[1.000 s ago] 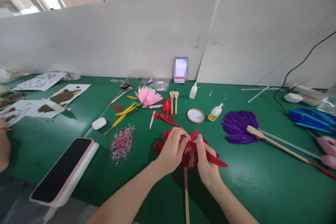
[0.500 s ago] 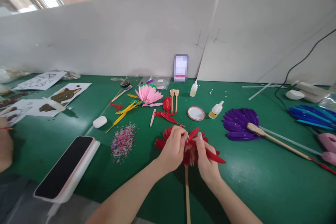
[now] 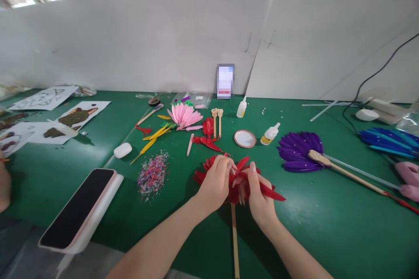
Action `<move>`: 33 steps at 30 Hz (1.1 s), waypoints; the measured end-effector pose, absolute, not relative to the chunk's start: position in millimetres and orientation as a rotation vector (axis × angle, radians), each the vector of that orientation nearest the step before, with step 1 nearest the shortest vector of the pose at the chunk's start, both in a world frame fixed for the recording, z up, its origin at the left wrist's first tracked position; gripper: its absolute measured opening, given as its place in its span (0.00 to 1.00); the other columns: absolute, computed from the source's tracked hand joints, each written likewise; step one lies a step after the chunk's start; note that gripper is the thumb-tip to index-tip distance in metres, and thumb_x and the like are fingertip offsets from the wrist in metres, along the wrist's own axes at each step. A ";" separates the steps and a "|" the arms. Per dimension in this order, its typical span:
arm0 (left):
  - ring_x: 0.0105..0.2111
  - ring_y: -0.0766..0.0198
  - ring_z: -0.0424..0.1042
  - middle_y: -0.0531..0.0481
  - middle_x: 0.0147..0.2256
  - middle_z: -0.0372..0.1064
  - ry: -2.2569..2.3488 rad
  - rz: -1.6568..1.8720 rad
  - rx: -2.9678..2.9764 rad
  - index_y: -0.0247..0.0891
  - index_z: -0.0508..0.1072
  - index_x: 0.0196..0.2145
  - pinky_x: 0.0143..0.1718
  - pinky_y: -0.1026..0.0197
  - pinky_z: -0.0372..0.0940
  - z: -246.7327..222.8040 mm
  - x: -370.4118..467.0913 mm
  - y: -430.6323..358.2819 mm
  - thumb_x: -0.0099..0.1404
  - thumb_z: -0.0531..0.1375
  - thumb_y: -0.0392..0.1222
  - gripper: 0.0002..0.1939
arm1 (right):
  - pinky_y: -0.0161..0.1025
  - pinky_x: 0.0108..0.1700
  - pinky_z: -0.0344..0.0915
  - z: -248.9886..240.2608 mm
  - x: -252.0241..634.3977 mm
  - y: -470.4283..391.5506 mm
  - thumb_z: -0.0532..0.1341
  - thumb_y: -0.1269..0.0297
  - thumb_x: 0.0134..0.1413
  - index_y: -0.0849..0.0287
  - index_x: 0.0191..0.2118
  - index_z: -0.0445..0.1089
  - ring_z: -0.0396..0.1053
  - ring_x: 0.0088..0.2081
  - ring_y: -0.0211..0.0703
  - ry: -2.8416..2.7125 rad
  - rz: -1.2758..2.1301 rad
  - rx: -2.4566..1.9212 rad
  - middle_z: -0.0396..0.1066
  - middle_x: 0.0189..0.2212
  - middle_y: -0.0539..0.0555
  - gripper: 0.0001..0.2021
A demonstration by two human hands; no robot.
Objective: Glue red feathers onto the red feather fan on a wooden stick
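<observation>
A fan of red feathers (image 3: 200, 177) with a wooden handle (image 3: 235, 244) lies in front of me, its middle covered by my hands. My right hand (image 3: 262, 202) grips a single red feather (image 3: 275, 193) between thumb and fingers, the tip pointing right. At the feather's other end, the fingertips of my left hand (image 3: 214, 185) are pinched together over the fan; the exact contact is partly hidden. Beyond my hands are a small white dish with a red rim (image 3: 245, 138), a glue bottle (image 3: 270, 134) and more loose red feathers (image 3: 209, 143).
A purple feather fan (image 3: 299, 152) lies right, blue feathers (image 3: 389, 141) farther out. Left are colourful chips (image 3: 153, 176), a phone (image 3: 80, 209) and a white case (image 3: 122, 150). Pink feathers (image 3: 183, 115), wooden sticks (image 3: 220, 123) and another bottle (image 3: 242, 107) lie farther back. Someone's arm (image 3: 4, 185) shows at left.
My right hand has shifted slightly right and down with the red feather, away from my left hand. My left hand stays pinched over the fan. The view has tilted a little.
</observation>
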State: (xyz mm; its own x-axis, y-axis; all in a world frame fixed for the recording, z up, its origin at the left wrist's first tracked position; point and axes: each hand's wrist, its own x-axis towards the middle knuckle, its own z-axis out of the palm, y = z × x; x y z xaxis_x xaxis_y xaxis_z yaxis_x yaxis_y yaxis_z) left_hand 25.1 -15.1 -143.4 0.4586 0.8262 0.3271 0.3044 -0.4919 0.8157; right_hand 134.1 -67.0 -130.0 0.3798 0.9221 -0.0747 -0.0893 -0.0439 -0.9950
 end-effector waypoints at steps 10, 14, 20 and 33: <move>0.35 0.61 0.64 0.50 0.34 0.60 0.912 0.947 2.027 0.40 0.61 0.38 0.39 0.58 0.62 -142.8 25.9 -19.0 0.73 0.46 0.38 0.07 | 0.36 0.17 0.52 -131.6 142.1 -64.7 0.51 0.38 0.57 0.56 0.16 0.61 0.54 0.12 0.35 -0.789 1.022 -1.346 0.56 0.08 0.45 0.29; 0.33 0.62 0.61 0.50 0.33 0.58 0.929 0.961 2.032 0.39 0.60 0.37 0.37 0.58 0.61 -144.3 27.0 -18.5 0.73 0.44 0.37 0.09 | 0.36 0.17 0.51 -130.6 139.6 -64.7 0.51 0.38 0.57 0.57 0.17 0.63 0.53 0.12 0.34 -0.786 1.051 -1.323 0.55 0.07 0.45 0.29; 0.32 0.62 0.60 0.51 0.32 0.57 0.940 0.952 2.037 0.39 0.60 0.36 0.37 0.58 0.60 -144.3 27.4 -18.9 0.73 0.43 0.35 0.09 | 0.34 0.16 0.51 -129.5 138.1 -65.6 0.51 0.40 0.58 0.58 0.18 0.65 0.54 0.11 0.33 -0.788 1.064 -1.296 0.55 0.07 0.44 0.29; 0.33 0.61 0.63 0.51 0.30 0.59 0.963 0.917 2.015 0.39 0.60 0.35 0.36 0.58 0.61 -141.8 26.2 -18.0 0.72 0.42 0.35 0.11 | 0.32 0.15 0.53 -132.1 141.2 -64.3 0.51 0.39 0.58 0.58 0.17 0.64 0.54 0.10 0.33 -0.753 1.110 -1.289 0.55 0.06 0.45 0.30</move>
